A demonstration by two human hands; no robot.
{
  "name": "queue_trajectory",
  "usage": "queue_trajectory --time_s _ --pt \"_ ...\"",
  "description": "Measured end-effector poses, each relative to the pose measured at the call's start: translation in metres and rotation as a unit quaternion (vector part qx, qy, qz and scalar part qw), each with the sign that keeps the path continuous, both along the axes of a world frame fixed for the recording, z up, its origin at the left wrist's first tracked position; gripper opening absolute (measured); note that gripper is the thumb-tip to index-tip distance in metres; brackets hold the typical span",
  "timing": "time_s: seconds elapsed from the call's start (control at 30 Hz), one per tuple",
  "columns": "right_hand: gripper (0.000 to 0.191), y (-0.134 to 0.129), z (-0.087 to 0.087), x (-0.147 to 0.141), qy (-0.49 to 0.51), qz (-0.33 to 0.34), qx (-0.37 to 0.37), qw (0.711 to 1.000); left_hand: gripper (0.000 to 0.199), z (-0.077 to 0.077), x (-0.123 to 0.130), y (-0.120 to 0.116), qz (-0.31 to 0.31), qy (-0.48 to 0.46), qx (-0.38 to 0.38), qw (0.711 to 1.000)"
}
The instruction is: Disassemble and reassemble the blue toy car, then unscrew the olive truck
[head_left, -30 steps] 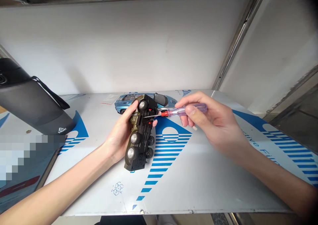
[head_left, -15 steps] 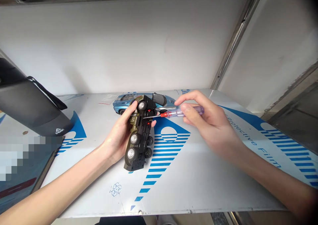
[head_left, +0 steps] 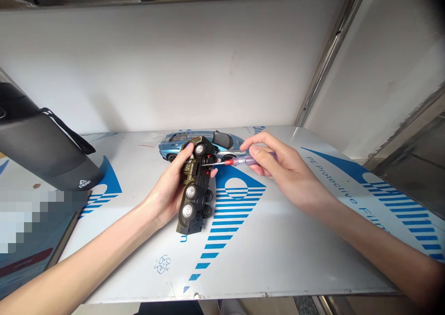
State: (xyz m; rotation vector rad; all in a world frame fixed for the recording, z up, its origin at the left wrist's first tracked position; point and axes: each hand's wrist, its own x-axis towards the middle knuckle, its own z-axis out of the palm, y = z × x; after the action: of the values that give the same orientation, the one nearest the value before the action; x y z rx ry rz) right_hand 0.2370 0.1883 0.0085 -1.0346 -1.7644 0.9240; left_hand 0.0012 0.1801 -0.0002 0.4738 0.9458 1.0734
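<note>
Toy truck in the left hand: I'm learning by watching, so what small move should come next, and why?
Probably settle the screwdriver tip squarely against the truck: the right hand holds it with the thin shaft reaching over the truck's dark underside, while the left hand grips the truck steady.

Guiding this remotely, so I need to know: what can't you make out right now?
All from the head view:
The screwdriver tip: too small to tell if it meets the toy truck in the left hand.
The blue toy car: middle hidden behind the truck.
The black bottle: cut off by the left edge.
Lower left: a pixelated patch hides what lies there.
</note>
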Motion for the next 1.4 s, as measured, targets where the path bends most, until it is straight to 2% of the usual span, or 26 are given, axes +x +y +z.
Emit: queue_trajectory --time_s 0.07,0.2,0.33,0.47,0.6,0.7,0.93,1.2,1.4 --pt "0.029 0.0 0.0 -0.001 0.002 -0.006 -0.012 1.0 0.063 0.001 0.001 -0.001 0.001 0.002 0.002 1.0" --pt "0.018 0.002 -0.002 -0.001 0.014 0.003 -0.003 1.0 0.067 -0.001 -0.001 0.0 -0.003 0.003 -0.002 1.0" --pt "0.029 0.005 -0.004 0.0 0.018 0.017 -0.023 0.999 0.062 -0.004 -0.005 0.001 0.001 -0.001 0.007 1.0" --pt "0.012 0.005 -0.004 0.001 0.012 0.023 -0.014 1.0 0.056 -0.005 -0.005 0.0 0.007 0.013 0.011 1.0" --pt "0.024 0.004 -0.005 0.0 0.014 0.014 -0.015 1.0 0.051 -0.002 -0.003 -0.001 0.013 0.019 0.013 1.0" --pt "0.015 0.001 -0.006 0.0 0.002 0.019 0.008 1.0 0.05 -0.001 -0.002 0.001 0.011 0.021 -0.001 1.0" --pt "0.01 0.001 -0.004 0.002 -0.02 0.01 0.055 0.998 0.052 -0.001 -0.005 0.002 0.003 0.021 -0.003 1.0" --pt "0.009 0.0 -0.002 0.004 -0.021 0.0 0.066 0.998 0.059 -0.006 -0.011 0.005 -0.006 0.008 0.001 1.0" --pt "0.011 0.004 0.003 0.009 -0.03 -0.013 0.067 0.997 0.056 0.0 -0.009 0.006 0.012 0.038 0.014 0.999"
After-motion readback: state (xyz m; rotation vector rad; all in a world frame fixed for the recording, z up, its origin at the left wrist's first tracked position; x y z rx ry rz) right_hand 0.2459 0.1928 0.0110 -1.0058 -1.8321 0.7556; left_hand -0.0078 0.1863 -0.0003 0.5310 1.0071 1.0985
